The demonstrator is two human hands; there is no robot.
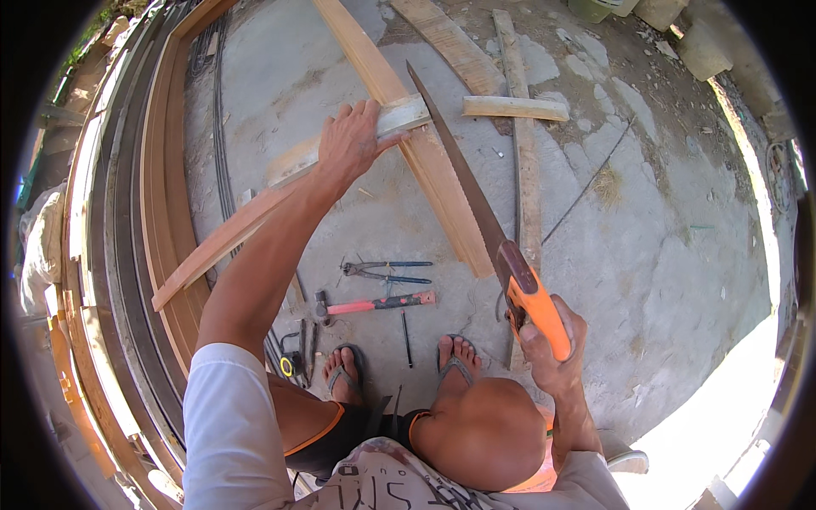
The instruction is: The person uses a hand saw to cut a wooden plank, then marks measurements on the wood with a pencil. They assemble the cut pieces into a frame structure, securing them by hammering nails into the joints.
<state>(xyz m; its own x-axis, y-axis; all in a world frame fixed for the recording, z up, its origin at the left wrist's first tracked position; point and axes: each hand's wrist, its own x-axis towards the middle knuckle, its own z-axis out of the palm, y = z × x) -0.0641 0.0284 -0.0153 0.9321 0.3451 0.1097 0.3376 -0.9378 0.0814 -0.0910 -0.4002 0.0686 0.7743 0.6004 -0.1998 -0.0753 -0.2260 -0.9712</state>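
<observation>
My left hand (pixel 350 140) presses down on a pale wooden strip (pixel 404 117), thumb along its near side and fingers over its top. That strip lies crosswise over a longer reddish plank (pixel 438 191) that runs away from me. In my right hand (pixel 557 344) is a handsaw (pixel 463 174) with a brown blade, its orange handle wrapped by my fingers. The blade slants up and left, passing close beside the strip's right end. Whether its teeth touch the wood, I cannot tell.
Near my feet lie pincers (pixel 387 274), a hammer (pixel 378 303), a black pencil-like stick (pixel 406 338) and a tape measure (pixel 290 365). A short wood piece (pixel 517 108) rests across a long batten (pixel 528 212) on the right. Long boards (pixel 166 195) line the left side.
</observation>
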